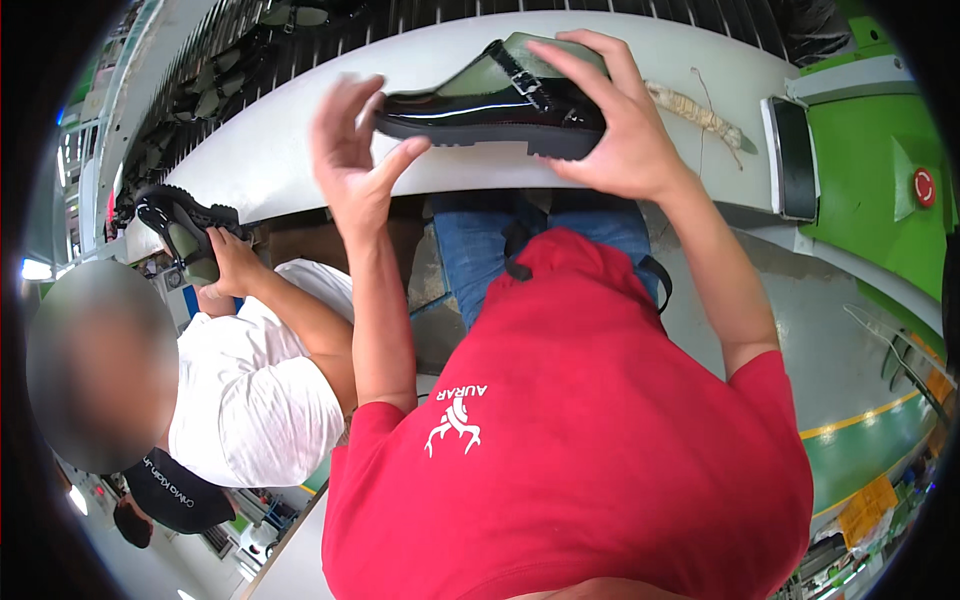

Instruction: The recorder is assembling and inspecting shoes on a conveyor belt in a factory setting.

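Observation:
A glossy black buckled shoe [465,110] is held up over the pale work surface, its toe to the left and its thick dark sole downward. A grey-green shoe last shows at its opening. My right hand [630,130] grips it at the heel, fingers over the top and thumb under the sole. At the toe, my left hand [352,155] is open, with thumb and fingers spread around the tip. Motion slightly blurs those left fingers, and whether they touch the toe is hard to tell.
A bundle of pale cord [697,112] lies right of the shoe. Behind runs a roller conveyor [700,14] with more dark shoes [215,85] at the left. A green machine [880,170] with a red button stands right. On my left a co-worker holds another black shoe [180,228].

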Action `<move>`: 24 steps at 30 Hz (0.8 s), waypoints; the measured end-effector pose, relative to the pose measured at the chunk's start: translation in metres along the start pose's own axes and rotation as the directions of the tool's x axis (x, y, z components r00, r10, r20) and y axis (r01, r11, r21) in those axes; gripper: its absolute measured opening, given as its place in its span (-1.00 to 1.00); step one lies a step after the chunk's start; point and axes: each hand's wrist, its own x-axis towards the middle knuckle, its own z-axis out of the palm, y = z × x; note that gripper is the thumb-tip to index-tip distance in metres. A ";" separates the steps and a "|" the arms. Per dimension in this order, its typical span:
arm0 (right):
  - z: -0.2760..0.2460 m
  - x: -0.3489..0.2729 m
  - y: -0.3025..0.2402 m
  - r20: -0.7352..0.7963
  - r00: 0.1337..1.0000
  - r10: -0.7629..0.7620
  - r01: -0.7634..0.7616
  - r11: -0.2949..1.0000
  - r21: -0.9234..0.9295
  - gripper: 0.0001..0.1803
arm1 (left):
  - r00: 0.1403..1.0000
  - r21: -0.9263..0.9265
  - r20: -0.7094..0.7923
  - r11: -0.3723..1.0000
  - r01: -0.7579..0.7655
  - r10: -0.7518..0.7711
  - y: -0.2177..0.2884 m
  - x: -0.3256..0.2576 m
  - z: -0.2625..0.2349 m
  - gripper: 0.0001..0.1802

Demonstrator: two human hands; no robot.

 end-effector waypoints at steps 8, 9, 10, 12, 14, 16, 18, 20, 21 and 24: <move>-0.006 0.007 0.007 0.076 0.997 0.007 -0.016 0.993 0.117 0.19 | 0.993 0.290 0.113 0.954 -0.072 0.041 -0.022 0.002 0.012 -0.27; -0.008 0.008 0.006 0.077 0.997 0.013 -0.022 0.993 0.117 0.19 | 0.993 0.289 0.116 0.955 -0.068 0.036 -0.024 0.000 0.011 -0.27; -0.009 0.008 0.003 0.082 0.996 0.047 -0.058 0.988 0.140 0.17 | 0.994 0.292 0.110 0.955 -0.054 0.022 -0.024 0.001 0.013 -0.29; -0.009 0.007 0.003 0.085 0.993 0.084 -0.098 0.982 0.164 0.15 | 0.994 0.295 0.108 0.955 -0.037 0.005 -0.024 0.001 0.014 -0.31; -0.007 0.006 0.006 0.044 0.999 0.021 -0.028 0.987 0.161 0.11 | 0.996 0.330 0.078 0.942 -0.060 0.036 -0.023 0.000 0.016 -0.33; -0.006 0.005 0.008 0.038 0.999 0.008 -0.014 0.987 0.157 0.08 | 0.994 0.353 0.097 0.933 -0.073 0.041 -0.015 0.000 0.015 -0.35; -0.004 0.003 0.011 0.035 0.999 -0.003 -0.002 0.988 0.153 0.05 | 0.992 0.373 0.116 0.924 -0.085 0.044 -0.007 0.004 0.014 -0.36; -0.003 0.002 0.016 0.020 0.998 -0.054 0.053 0.998 0.026 0.02 | 0.983 0.413 0.168 0.901 -0.134 0.069 0.000 0.009 0.014 -0.37; 0.006 0.001 0.027 0.024 0.998 -0.049 0.049 0.999 0.024 0.02 | 0.984 0.409 0.167 0.903 -0.129 0.065 0.005 0.012 0.013 -0.37; 0.021 -0.004 0.042 -0.294 0.874 -0.387 0.443 0.882 0.158 0.05 | 0.893 0.547 0.401 0.727 -0.414 0.207 0.024 0.027 0.027 -0.34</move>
